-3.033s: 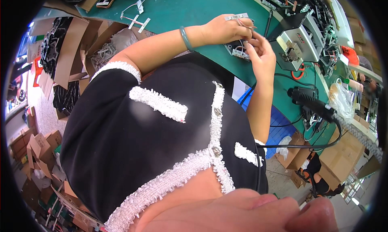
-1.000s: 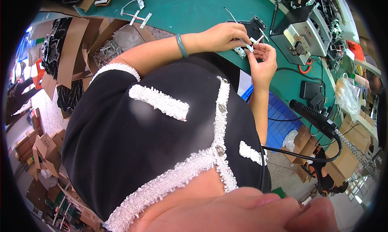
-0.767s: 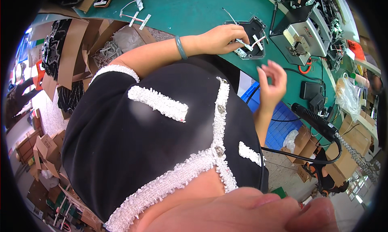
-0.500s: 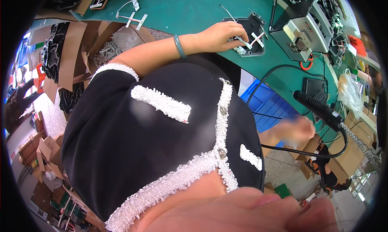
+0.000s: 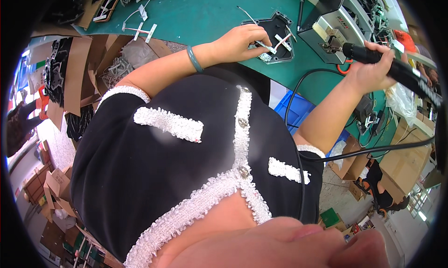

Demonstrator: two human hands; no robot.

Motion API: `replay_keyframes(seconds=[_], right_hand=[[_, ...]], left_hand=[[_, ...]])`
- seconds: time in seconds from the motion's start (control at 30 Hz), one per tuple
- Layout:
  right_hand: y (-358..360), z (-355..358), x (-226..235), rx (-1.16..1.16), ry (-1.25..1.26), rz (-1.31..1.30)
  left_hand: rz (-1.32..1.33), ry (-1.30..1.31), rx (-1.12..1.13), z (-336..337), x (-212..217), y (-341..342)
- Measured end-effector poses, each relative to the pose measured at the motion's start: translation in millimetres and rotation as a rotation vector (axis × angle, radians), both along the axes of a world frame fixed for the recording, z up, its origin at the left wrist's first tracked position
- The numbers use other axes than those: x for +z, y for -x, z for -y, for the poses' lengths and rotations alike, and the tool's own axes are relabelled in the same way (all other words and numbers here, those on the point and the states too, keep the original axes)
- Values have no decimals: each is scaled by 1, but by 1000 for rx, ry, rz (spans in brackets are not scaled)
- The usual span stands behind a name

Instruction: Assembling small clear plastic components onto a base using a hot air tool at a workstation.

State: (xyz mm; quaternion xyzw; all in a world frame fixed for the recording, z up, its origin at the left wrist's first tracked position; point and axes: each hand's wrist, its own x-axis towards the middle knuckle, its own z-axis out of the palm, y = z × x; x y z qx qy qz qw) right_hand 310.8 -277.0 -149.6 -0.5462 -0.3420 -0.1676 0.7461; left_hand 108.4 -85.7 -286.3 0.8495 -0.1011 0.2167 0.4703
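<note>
My left hand, with a grey-green bangle at the wrist, has its fingers pinched on a small white LED strip. That strip lies over a dark, angular plastic housing on the green bench. A second white piece is joined to it by thin wires inside the housing. In my right hand is a black electric screwdriver, fingers wrapped round its body. The screwdriver lies almost level, its front end at the face of a boxy screw feeder. Whether its tip touches the feeder I cannot tell.
Wired white strips lie on the bench at the left. A black pen-like rod stands beside the feeder. The black cable crosses my right side. Below the bench are a blue crate and a cardboard box.
My right hand, blurred and low before, is now raised and holds the screwdriver, which has moved up to the feeder. My left hand stays at the housing. The whole view has shifted slightly.
</note>
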Motion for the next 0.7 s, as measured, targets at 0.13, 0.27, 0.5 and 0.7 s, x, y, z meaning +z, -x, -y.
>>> replay_keyframes(seconds=[0.13, 0.27, 0.5, 0.7], right_hand=[[4, -17, -6, -47, 34, -37], [7, -17, -3, -48, 164, 3], [17, -8, -22, 36, 131, -179], [87, -32, -36, 224, 122, -169]], left_hand=[[13, -15, 10, 1, -1, 1], [-35, -2, 6, 1, 2, 2], [-12, -7, 37, 1, -3, -1], [12, -28, 48, 2, -7, -2]])
